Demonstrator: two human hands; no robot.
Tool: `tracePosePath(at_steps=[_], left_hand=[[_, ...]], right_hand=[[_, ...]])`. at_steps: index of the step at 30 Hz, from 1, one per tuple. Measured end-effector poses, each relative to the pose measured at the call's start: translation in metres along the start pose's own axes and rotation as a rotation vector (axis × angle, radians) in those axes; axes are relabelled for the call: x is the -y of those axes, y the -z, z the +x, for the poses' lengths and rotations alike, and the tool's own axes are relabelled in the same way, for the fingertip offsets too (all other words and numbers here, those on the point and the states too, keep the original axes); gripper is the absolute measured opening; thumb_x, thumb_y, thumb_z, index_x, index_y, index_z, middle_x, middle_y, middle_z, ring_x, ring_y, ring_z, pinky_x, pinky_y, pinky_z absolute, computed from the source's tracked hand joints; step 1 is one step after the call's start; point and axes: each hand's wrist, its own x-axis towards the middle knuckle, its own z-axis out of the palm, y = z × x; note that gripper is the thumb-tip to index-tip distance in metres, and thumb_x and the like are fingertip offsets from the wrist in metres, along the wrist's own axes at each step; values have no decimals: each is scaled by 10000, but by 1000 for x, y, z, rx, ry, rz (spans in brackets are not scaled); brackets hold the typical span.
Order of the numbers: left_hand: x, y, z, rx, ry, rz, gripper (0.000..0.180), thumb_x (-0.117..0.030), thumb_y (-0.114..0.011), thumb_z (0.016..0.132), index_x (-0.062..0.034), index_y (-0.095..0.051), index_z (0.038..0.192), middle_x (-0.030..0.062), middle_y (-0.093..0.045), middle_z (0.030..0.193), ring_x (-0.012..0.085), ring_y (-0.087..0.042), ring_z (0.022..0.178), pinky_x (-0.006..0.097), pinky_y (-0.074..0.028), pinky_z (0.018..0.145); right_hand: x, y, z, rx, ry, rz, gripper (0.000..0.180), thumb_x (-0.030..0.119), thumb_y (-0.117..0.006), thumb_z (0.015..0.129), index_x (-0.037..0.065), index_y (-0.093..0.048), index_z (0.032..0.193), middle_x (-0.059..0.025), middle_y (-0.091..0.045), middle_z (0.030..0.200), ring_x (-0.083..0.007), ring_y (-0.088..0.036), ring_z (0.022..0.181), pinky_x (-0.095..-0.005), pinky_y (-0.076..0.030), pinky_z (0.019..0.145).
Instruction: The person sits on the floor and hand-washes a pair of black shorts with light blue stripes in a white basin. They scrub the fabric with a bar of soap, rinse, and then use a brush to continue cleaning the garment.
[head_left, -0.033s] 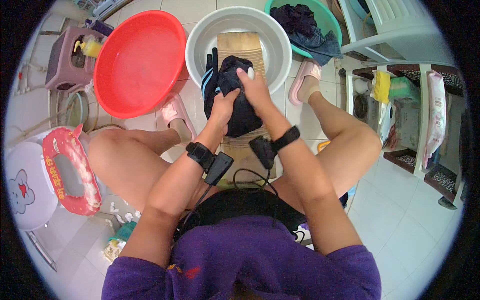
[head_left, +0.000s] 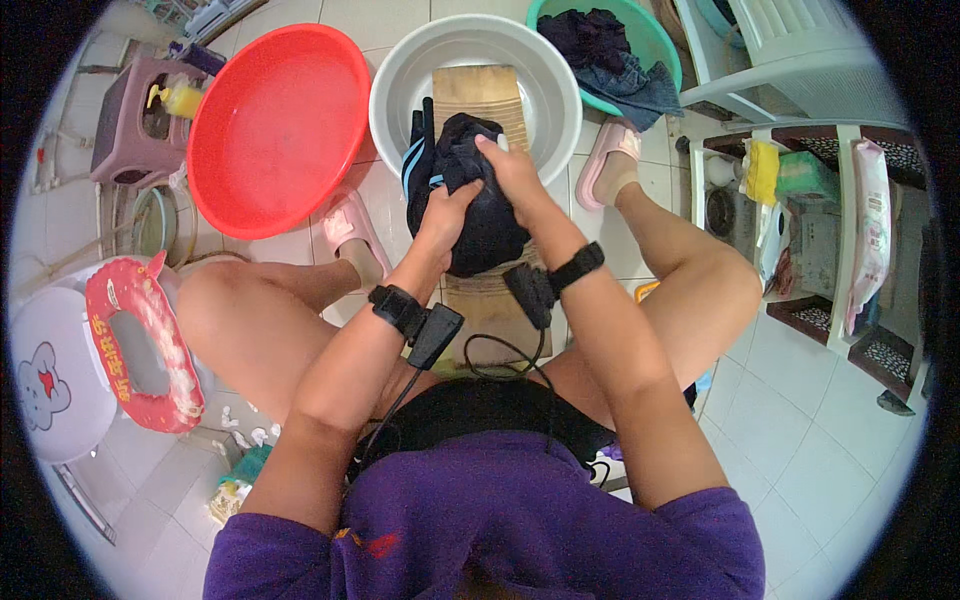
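A bunched black garment (head_left: 485, 235) with light blue stripes lies on a wooden washboard (head_left: 480, 90). The board slopes from a white basin (head_left: 388, 120) down toward me. My left hand (head_left: 450, 220) grips the cloth from its near left side, thumb on top. From the right, my right hand (head_left: 512, 180) is closed on the same garment, its fingertips partly hidden. A small white thing (head_left: 502, 143) shows beside my right thumb; I cannot tell what it is.
A red basin (head_left: 280, 130) leans at the left, beside a pinkish stool (head_left: 120, 120) and a yellow pump bottle (head_left: 182, 98). Dark clothes (head_left: 590, 45) fill a green basin (head_left: 668, 50) at the far right. A shelf rack (head_left: 850, 235) stands right; a toilet (head_left: 60, 375) stands left.
My right wrist and forearm have shifted very slightly. Both hands keep hold of the black garment.
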Motion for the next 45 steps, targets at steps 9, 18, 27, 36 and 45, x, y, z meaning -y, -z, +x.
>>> tracePosePath(at_steps=[9, 18, 27, 36, 45], left_hand=[[-46, -3, -17, 154, -726, 1272, 507, -221, -648, 794, 47, -460, 1181, 255, -529, 1131, 421, -527, 992, 425, -434, 849], [-22, 53, 6, 38, -880, 1091, 1182, -344, -869, 447, -56, -232, 1400, 216, -317, 1392, 438, -138, 1342, 497, -146, 1082], [-20, 47, -3, -127, -959, 654, 840, -13, -758, 577, -23, -341, 1307, 163, -532, 1185, 304, -501, 1128, 365, -376, 976], [-25, 18, -68, -146, -642, 1418, 414, -109, -683, 674, -3, -502, 1031, 227, -624, 833, 381, -630, 785, 418, -524, 680], [37, 14, -15, 481, -361, 1606, 392, -328, -656, 761, 20, -618, 938, 202, -639, 806, 358, -623, 814, 441, -509, 700]], right_hand=[[43, 28, 25, 173, -113, 567, 242, 46, -546, 659, -37, -564, 885, -121, -601, 801, -261, -611, 708, -348, -513, 712], [89, 17, -5, 494, 268, 933, 327, 120, -535, 725, -29, -582, 1012, -152, -632, 1001, -269, -622, 859, -372, -502, 823], [126, -12, -11, 712, 426, 858, 318, 232, -443, 843, -5, -596, 989, -117, -636, 1005, -269, -597, 895, -372, -463, 863], [32, 58, 59, -70, -52, 532, 466, 378, -513, 887, 42, -493, 1210, -88, -605, 1069, -247, -574, 932, -437, -465, 837], [-37, 155, 71, -112, -286, 444, 182, 206, -517, 873, 92, -425, 981, -88, -523, 833, -211, -557, 718, -527, -472, 783]])
